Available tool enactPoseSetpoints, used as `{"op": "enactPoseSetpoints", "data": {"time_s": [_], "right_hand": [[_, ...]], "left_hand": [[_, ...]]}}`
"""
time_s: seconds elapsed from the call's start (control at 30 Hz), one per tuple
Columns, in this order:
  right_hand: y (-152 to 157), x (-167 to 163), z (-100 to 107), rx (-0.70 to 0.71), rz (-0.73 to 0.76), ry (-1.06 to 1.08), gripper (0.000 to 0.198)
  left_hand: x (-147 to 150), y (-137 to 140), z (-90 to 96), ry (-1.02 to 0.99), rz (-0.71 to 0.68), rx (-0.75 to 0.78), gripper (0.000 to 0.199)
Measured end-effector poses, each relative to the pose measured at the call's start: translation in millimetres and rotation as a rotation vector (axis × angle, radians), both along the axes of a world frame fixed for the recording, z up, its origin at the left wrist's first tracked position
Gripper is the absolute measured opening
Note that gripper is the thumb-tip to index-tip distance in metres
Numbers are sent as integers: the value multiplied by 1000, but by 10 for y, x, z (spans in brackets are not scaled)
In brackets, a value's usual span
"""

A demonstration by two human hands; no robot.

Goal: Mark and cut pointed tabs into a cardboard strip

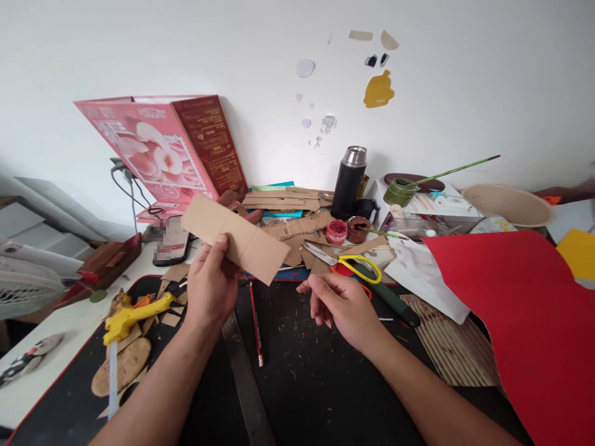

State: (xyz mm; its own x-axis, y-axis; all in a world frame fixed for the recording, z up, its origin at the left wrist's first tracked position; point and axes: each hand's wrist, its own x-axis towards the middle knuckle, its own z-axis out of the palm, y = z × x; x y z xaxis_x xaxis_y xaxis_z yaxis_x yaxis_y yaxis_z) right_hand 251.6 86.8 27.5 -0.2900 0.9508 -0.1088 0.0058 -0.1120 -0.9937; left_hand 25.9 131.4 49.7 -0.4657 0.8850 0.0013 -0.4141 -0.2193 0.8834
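Observation:
My left hand (212,282) grips a piece of brown cardboard (235,238), thumb on the face turned to me and the other fingers behind it. Crosswise crease lines run over the strip, which is tilted above the desk. My right hand (341,303) hovers to its right with loosely bent fingers apart, and I see nothing in them. Just beyond it lie scissors (357,271) with yellow handles, blades apart. A red pencil (256,328) and a metal ruler (246,378) rest on the black mat (307,396) between my forearms.
A yellow glue gun (134,316) lies at left near cardboard scraps. At the back stand a pink box (162,148), a black flask (348,183) and paint jars (336,231). A green-handled knife (390,300) and a red sheet (506,297) are at right.

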Motion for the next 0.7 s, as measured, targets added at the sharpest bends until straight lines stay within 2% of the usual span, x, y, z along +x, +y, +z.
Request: {"op": "enactPoseSetpoints", "data": {"time_s": [0.1,0.23,0.37,0.5,0.6,0.7], "right_hand": [[-23,-18,-45,200,26,-219,49],[-123,-183,-112,502,193,-453,39],[-225,-390,-145,740,392,-624,54],[-258,-492,-130,839,504,-785,64],[-263,-500,-88,832,543,-882,53],[-266,-463,-45,810,518,-915,39]], "left_hand": [[-45,41,20,-34,86,31,41],[-69,78,-35,-86,85,8,35],[-61,89,-61,-79,59,-12,35],[-23,65,-37,-29,38,3,37],[-1,50,-39,0,13,8,37],[-3,48,-66,-2,8,13,37]]}}
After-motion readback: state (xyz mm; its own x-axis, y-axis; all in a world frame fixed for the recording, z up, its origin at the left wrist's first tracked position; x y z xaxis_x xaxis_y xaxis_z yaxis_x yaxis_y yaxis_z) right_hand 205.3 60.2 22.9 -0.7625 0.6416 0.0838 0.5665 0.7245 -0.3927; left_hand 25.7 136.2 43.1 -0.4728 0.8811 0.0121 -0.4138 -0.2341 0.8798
